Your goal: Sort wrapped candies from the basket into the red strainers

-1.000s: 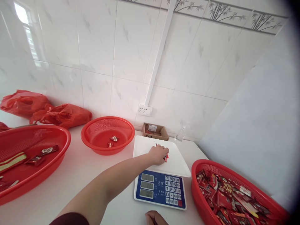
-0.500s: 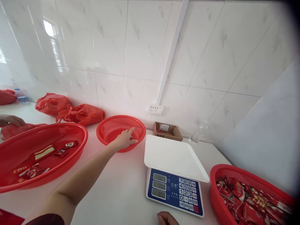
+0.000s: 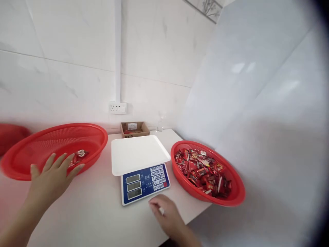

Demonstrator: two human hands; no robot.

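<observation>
My left hand [image 3: 50, 178] is spread over the near rim of a red plastic basket [image 3: 77, 128], fingers apart and holding nothing. A few small wrapped snack packets [image 3: 81, 153] lie in that basket, partly hidden behind the fingers. My right hand [image 3: 166, 214] is curled in a loose pinch just in front of a digital scale [image 3: 146, 183], with only a pale gap showing between thumb and fingers. The scale's white pan [image 3: 138, 152] carries nothing. To its right, a second red basket [image 3: 189, 187] holds many red-wrapped packets [image 3: 205, 173].
Behind the scale stand a small cardboard box [image 3: 125, 135] and a clear plastic bottle [image 3: 160, 124]. A red bag [image 3: 12, 137] sits at the far left. A socket [image 3: 118, 107] is on the tiled wall. The right basket overlaps the table edge.
The view has turned right, bringing the right basket fully into sight. My left hand has drawn back to the near rim. Packets now show inside the left basket. More of my right hand is visible.
</observation>
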